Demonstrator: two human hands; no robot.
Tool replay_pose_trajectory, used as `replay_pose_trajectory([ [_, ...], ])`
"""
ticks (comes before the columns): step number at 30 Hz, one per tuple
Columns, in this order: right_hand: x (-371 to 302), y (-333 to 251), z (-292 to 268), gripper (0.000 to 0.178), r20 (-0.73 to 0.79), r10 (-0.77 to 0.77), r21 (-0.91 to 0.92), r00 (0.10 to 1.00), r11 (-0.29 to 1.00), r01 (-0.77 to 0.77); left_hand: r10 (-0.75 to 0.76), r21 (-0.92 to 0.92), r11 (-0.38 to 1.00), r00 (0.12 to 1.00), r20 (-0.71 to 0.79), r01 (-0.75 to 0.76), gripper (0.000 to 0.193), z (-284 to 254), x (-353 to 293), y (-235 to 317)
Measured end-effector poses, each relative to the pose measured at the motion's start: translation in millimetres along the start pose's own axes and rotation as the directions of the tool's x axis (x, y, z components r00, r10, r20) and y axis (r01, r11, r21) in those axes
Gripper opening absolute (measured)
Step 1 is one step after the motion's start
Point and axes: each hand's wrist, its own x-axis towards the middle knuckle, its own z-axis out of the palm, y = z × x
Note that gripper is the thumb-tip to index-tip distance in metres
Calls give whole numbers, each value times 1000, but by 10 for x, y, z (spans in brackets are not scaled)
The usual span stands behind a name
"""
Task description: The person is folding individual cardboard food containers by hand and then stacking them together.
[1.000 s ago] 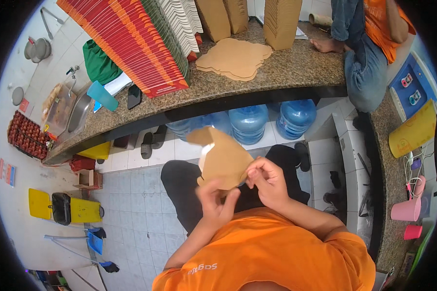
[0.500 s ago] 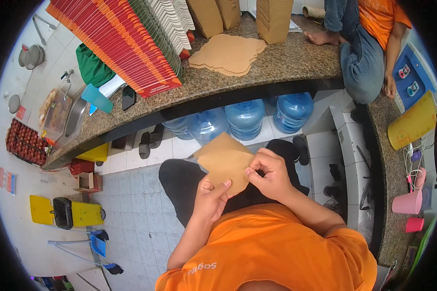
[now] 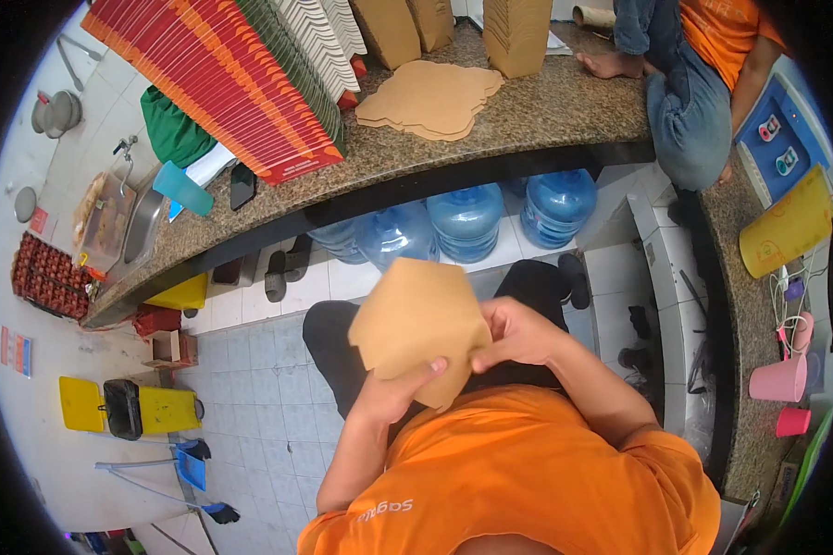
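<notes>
A brown cardboard blank (image 3: 416, 314) is held over my lap, its broad face toward me. My left hand (image 3: 393, 388) grips its lower left part, the thumb lying flat across the face and the fingers hidden behind. At its right edge my right hand (image 3: 518, 333) pinches the board between thumb and fingers. Beyond my knees, a small pile of flat brown cardboard blanks (image 3: 430, 100) lies on the granite counter (image 3: 583, 116). Nested stacks of folded brown boxes (image 3: 516, 42) stand behind that pile.
A tall stack of red and orange cartons (image 3: 222, 83) leans left on the counter, near a teal cup (image 3: 183, 188) and a phone (image 3: 242, 187). Blue water jugs (image 3: 465, 227) stand underneath. Another person (image 3: 685, 129) sits at the upper right. A yellow bin (image 3: 165, 407) stands left.
The cardboard blank has turned and tilted, now showing a broader face slightly further left. My right hand has shifted slightly lower at its edge, while the other person's hand has moved.
</notes>
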Motion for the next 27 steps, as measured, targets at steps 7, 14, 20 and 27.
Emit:
replay_pose_trajectory([
  [7,-31,118,-85,31,243,101,-313,965,950,-20,-32,110,994,998,61,25,43,-46,24,2],
  [14,-58,67,-106,42,232,51,-196,971,981,-4,78,236,967,995,66,-92,40,65,-2,24],
  [20,6,120,-15,43,113,-11,-531,994,844,69,49,265,963,998,-31,-39,39,68,63,-66],
  [27,8,-70,118,31,51,-559,-950,828,228,212,234,656,750,961,-146,-83,37,-84,119,16],
])
